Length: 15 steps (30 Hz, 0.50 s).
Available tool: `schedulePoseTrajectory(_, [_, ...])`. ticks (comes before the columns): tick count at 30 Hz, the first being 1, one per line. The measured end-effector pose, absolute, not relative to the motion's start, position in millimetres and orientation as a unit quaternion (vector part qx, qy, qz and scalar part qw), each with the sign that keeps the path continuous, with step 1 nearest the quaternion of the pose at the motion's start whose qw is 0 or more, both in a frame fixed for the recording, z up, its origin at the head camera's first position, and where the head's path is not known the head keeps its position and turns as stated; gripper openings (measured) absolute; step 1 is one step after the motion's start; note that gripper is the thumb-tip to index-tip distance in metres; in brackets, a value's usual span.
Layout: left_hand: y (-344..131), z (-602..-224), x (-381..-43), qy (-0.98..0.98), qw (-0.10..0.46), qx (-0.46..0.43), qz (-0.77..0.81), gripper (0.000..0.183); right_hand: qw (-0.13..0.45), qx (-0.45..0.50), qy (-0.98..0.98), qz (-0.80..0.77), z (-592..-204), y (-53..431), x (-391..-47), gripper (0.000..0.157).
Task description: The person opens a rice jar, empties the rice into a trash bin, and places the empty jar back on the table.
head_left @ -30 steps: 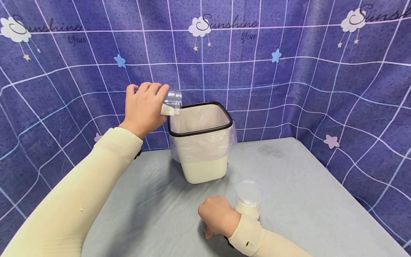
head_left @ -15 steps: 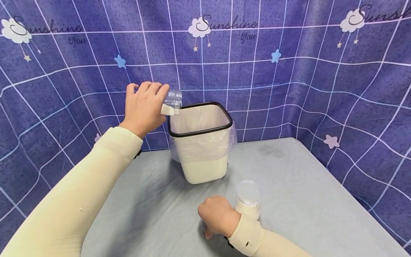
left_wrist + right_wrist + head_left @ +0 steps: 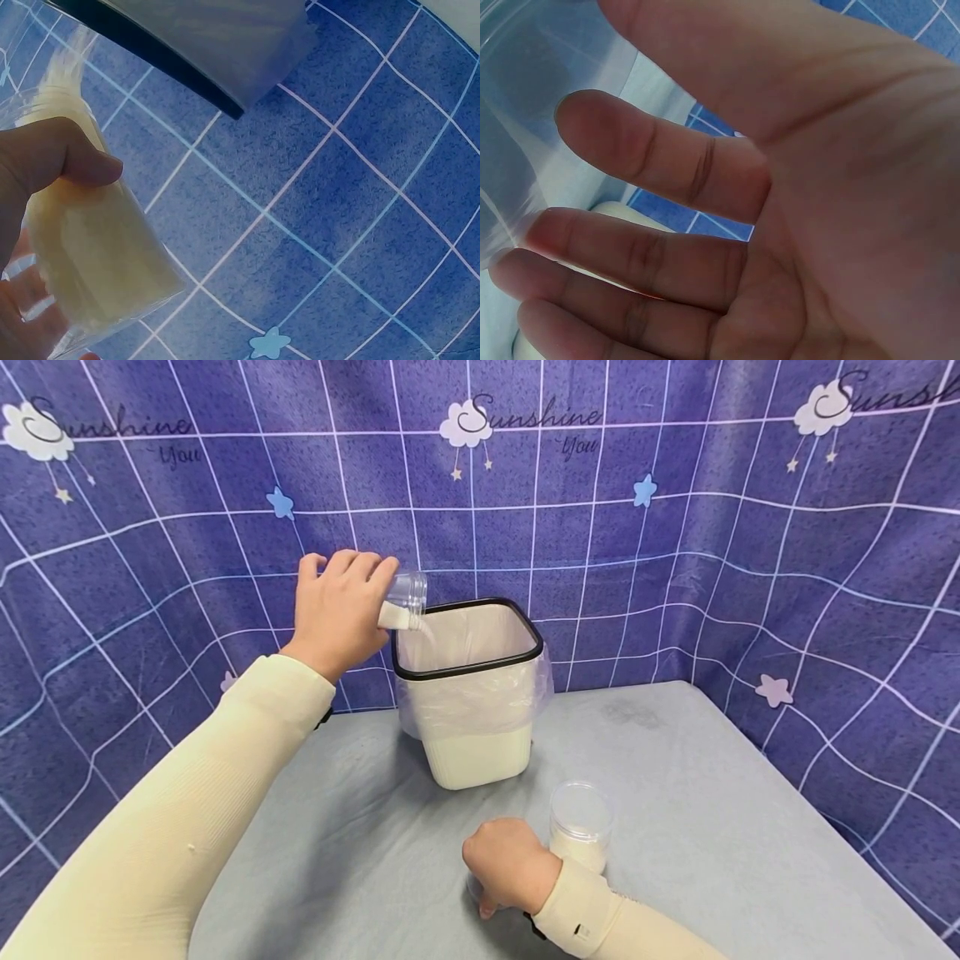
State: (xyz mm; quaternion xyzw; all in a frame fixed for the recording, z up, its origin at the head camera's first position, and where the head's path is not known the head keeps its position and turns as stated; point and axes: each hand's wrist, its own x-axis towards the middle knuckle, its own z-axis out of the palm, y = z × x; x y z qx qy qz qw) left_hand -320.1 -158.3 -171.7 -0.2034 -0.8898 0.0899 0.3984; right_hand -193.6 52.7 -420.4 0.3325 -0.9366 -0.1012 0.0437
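Note:
My left hand [image 3: 339, 610] grips a clear plastic jar [image 3: 405, 600], tipped on its side at the left rim of the trash bin [image 3: 480, 758]. Pale grains fill much of this jar, and a stream of them [image 3: 66, 64] leaves its mouth in the left wrist view. On the table, my right hand [image 3: 513, 864] holds a clear plastic container [image 3: 532, 97] between thumb and fingers; in the head view the hand hides most of it. Beside that hand stands another clear jar [image 3: 581, 827] with pale contents in its lower part.
A translucent liner [image 3: 480, 702] hangs over the bin's outside below its black rim [image 3: 468, 670]. Grey cloth covers the table [image 3: 675, 777]. A blue gridded curtain [image 3: 525, 543] rises behind and at both sides.
The left hand has shifted very slightly right with the jar, and a stream of grains now shows falling from its mouth into the bin. The right hand has stayed put.

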Motion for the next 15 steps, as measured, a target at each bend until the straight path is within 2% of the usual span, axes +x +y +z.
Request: schedulePoseTrajectory(15, [-157.8,-170.7,-317.7,-0.892,0.395,-0.201,0.094,0.082,0.058,0.336,-0.935,-0.099,-422.1,53.1,-193.2,0.048])
